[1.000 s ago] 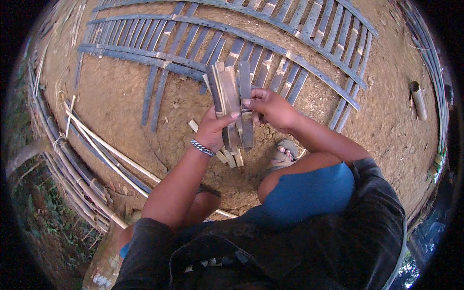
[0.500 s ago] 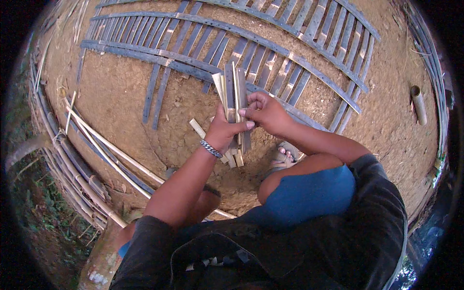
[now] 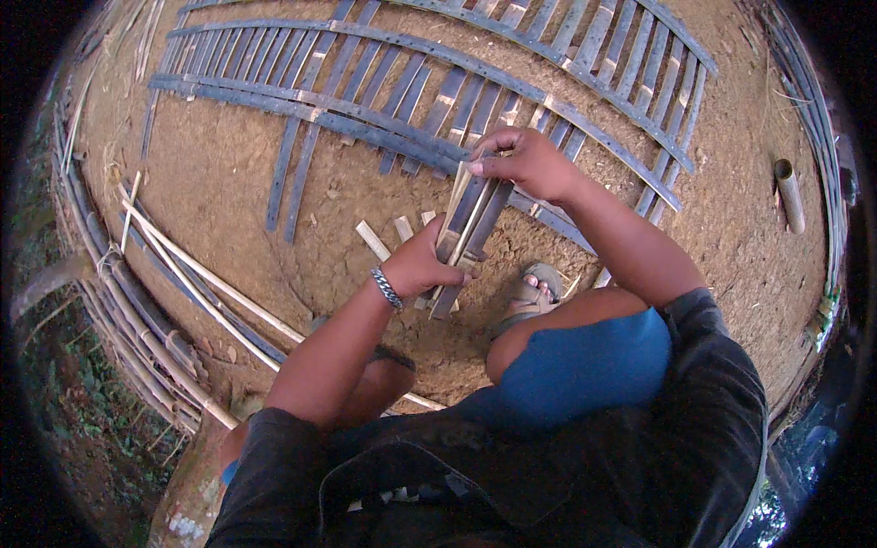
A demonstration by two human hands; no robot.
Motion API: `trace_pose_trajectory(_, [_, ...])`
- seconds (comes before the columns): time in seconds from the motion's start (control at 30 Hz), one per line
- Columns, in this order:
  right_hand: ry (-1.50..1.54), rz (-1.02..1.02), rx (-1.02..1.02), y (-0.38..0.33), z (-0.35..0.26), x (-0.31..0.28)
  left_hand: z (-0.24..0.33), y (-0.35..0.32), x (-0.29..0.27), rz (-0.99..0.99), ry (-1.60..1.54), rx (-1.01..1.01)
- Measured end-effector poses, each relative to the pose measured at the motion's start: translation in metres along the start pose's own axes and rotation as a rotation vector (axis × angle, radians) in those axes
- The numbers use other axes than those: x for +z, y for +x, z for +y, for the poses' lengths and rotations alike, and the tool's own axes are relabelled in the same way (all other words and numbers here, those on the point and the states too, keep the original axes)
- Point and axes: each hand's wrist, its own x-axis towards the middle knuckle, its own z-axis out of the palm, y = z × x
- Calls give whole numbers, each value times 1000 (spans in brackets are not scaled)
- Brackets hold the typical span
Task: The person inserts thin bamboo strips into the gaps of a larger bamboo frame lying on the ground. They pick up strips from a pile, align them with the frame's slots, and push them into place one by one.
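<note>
Several bamboo slats (image 3: 472, 216), dark on one face and pale along the cut edges, form a loose bundle tilted up and to the right in front of me. Around the bundle's lower part, my left hand (image 3: 421, 260) is closed, with the thumb across the slats. My right hand (image 3: 525, 164) pinches the upper ends, its fingers bent over the tips. Just left of the bundle, short pale bamboo pieces (image 3: 373, 241) lie on the dirt. Beyond my hands lies a bamboo lattice (image 3: 365, 121) of long curved rails and many short crosspieces.
On the left, bamboo poles (image 3: 151, 333) and thin pale strips (image 3: 215, 297) lie along the edge of the dirt ground, beside greenery. A hollow bamboo tube (image 3: 789, 197) rests at the right. My sandalled foot (image 3: 534, 290) is close to the bundle.
The bundle has swung from nearly upright to leaning right. My right hand has moved up from its side to its upper ends, while my left hand has shifted slightly down.
</note>
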Motion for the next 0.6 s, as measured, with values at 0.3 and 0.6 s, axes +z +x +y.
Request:
trace_pose_trajectory(0.3, [628,218,251,6,18,-30,-21,-5,-7,-99,0,-15])
trace_pose_trajectory(0.6, [632,315,189,1,47,-63,-63,-7,-7,-63,86,-60])
